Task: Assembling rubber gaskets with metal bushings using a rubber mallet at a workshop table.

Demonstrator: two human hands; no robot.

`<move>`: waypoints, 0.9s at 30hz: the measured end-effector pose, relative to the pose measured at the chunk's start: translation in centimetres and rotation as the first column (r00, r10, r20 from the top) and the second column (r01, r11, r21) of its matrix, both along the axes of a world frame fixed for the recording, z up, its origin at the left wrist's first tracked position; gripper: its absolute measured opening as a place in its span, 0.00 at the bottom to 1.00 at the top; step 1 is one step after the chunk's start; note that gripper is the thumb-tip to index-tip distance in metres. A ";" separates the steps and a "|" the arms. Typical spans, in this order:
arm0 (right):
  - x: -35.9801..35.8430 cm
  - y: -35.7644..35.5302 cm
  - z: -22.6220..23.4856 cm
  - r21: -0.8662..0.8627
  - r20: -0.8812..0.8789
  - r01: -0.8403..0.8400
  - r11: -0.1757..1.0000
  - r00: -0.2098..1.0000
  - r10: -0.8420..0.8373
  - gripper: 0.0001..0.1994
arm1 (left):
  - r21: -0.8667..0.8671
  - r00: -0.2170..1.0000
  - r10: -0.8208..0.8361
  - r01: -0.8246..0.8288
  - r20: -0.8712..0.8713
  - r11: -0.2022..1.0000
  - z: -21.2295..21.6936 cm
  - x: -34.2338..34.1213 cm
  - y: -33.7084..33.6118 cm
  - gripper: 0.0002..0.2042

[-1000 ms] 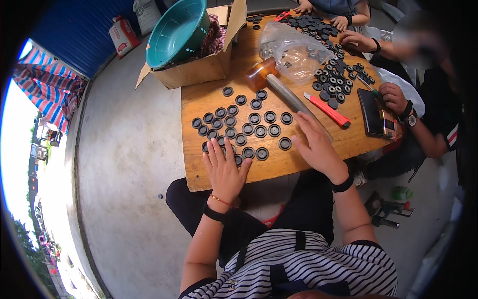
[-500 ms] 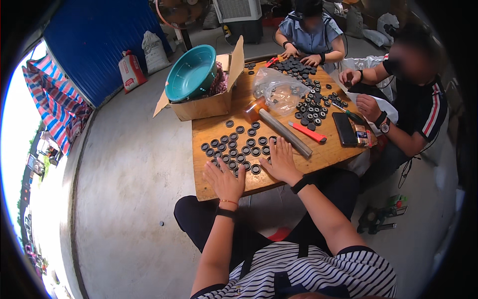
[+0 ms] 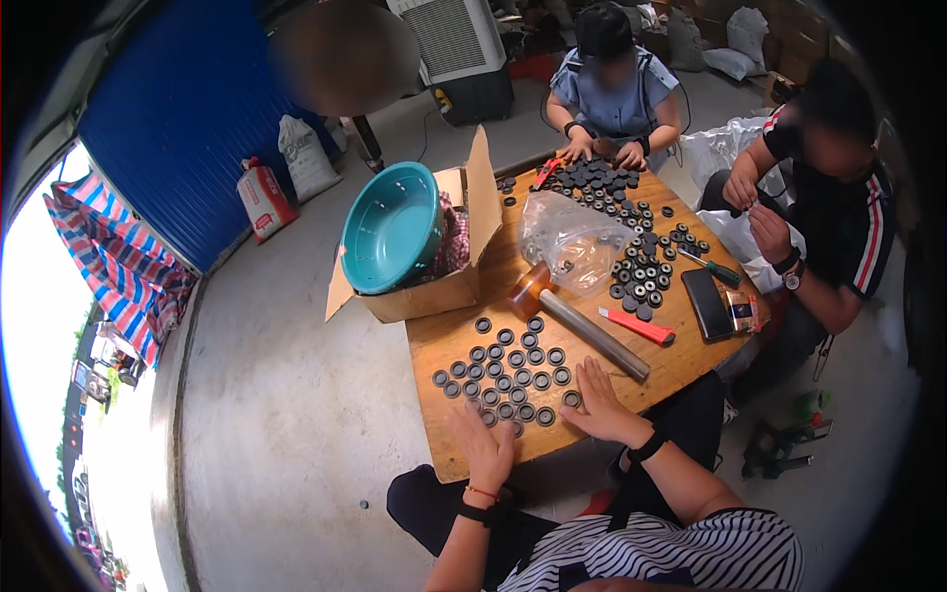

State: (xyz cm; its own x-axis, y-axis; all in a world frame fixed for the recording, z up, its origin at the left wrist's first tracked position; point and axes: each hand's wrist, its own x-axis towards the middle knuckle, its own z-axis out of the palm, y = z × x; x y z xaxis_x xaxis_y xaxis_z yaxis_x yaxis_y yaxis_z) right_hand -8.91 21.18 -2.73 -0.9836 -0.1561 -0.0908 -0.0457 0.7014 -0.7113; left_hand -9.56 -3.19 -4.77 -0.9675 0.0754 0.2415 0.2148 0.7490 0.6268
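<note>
Right hand (image 3: 604,405) has eased outward since the earlier frame, baring some black ringed discs (image 3: 523,377). It and the left hand (image 3: 483,444) are loosely spread, gripping nothing, flanking those on the surface (image 3: 459,340), maybe keeping them bunched. Mallet (image 3: 597,335) lies beyond; teal basin (image 3: 385,242) tilts, likely propped by its carton (image 3: 424,302).

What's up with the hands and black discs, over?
Left hand, right hand open beside black discs. Discs loosely spread on table. Mallet lies just beyond right hand.
</note>
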 end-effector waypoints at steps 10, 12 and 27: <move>-16.4 7.9 5.9 -0.723 0.186 0.260 0.640 0.965 -0.183 0.36 | -0.066 0.994 -0.009 0.016 0.106 0.998 0.5 -9.7 -1.7 0.31; -19.2 6.8 10.0 -0.747 0.343 0.431 0.506 0.902 -0.262 0.32 | 0.049 0.991 -0.105 0.101 0.085 0.994 0.5 -9.8 -1.0 0.28; -19.8 6.7 29.4 -0.850 -0.216 -0.113 0.515 0.965 -0.145 0.20 | 0.743 0.905 -0.305 -0.018 0.297 0.669 8.8 -3.6 2.0 0.26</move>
